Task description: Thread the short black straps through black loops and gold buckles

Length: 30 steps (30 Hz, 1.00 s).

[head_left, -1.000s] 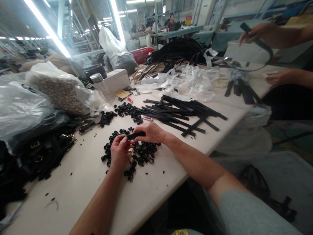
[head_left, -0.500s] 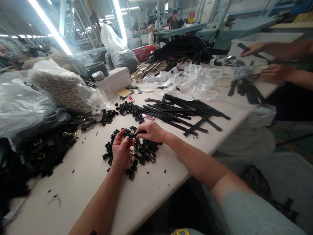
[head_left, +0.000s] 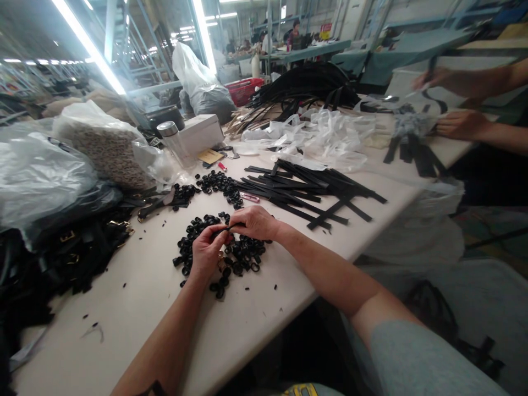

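Near the middle of the near edge of the table (head_left: 136, 308), the left hand (head_left: 207, 252) and right hand (head_left: 254, 222) meet over a heap of small black loops (head_left: 243, 257). Each grip is pinched closed on one end of a short black strip (head_left: 227, 227) held just above the heap. Long black straps (head_left: 305, 190) lie spread toward the table's right edge, a capped clear bottle (head_left: 173, 144) stands just beside a white box (head_left: 200, 132) toward the far edge, and a co-worker's hands (head_left: 460, 124) work at the far right corner.
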Each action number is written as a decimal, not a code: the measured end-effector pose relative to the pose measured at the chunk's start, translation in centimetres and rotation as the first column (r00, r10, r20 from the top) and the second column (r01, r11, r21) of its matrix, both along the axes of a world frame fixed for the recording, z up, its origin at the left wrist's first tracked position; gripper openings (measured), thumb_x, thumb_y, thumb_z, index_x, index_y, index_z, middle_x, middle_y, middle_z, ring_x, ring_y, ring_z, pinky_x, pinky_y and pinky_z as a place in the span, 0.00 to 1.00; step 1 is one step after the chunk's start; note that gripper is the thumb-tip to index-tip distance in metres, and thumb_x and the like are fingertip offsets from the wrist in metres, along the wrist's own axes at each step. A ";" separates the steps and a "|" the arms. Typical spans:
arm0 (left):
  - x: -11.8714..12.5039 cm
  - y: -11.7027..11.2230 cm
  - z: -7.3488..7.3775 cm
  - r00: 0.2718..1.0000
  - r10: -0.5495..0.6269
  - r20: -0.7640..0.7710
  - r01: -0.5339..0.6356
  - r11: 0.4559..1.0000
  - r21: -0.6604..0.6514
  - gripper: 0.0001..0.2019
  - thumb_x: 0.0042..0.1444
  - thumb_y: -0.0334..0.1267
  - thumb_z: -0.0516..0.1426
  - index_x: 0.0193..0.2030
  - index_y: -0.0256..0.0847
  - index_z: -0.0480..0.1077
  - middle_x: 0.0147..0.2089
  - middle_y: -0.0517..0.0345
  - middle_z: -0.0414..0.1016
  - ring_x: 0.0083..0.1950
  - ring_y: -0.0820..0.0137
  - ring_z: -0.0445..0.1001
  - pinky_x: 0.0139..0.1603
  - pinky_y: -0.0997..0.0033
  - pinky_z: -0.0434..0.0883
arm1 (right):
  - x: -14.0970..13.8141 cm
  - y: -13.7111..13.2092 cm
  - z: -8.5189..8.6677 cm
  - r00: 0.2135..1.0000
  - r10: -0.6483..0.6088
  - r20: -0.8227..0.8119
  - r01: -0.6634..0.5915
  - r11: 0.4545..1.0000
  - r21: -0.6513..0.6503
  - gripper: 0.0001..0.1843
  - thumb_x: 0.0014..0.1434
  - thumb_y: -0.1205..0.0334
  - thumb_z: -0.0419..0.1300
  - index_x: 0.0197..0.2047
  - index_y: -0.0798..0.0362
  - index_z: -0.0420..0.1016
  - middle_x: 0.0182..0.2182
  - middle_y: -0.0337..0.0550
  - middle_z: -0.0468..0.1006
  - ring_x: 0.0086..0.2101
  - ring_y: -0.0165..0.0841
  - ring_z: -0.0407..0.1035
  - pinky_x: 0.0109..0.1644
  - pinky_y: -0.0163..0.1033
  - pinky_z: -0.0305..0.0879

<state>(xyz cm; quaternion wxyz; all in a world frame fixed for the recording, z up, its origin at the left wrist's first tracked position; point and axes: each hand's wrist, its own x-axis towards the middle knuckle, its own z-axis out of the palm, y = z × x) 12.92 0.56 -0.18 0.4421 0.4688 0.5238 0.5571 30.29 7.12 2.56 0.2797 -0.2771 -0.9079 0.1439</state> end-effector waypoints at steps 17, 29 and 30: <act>-0.3 -1.1 1.3 0.974 0.087 -0.209 -0.015 0.945 0.326 0.06 0.49 0.41 0.64 0.30 0.41 0.76 0.40 0.53 0.74 0.43 0.65 0.72 0.45 0.67 0.71 | 2.1 1.7 0.6 0.958 -0.285 -0.017 0.285 0.958 -0.001 0.08 0.60 0.59 0.59 0.34 0.54 0.76 0.33 0.41 0.78 0.33 0.29 0.68 0.36 0.33 0.53; -0.5 4.8 4.0 0.994 -0.047 0.099 0.069 0.970 -0.234 0.19 0.37 0.44 0.70 0.30 0.35 0.70 0.24 0.57 0.74 0.24 0.74 0.73 0.22 0.80 0.68 | 1.1 1.3 -0.3 0.980 -0.177 -0.096 0.176 0.984 -0.010 0.08 0.59 0.57 0.60 0.35 0.52 0.78 0.32 0.40 0.79 0.33 0.29 0.68 0.37 0.33 0.56; -0.6 5.1 4.1 0.994 -0.060 0.086 0.078 0.973 -0.218 0.18 0.37 0.43 0.70 0.29 0.35 0.70 0.24 0.58 0.73 0.23 0.75 0.72 0.21 0.81 0.67 | 0.9 1.3 -0.4 0.978 -0.179 -0.103 0.179 0.984 -0.012 0.09 0.60 0.56 0.60 0.37 0.52 0.78 0.33 0.40 0.79 0.34 0.30 0.69 0.38 0.34 0.57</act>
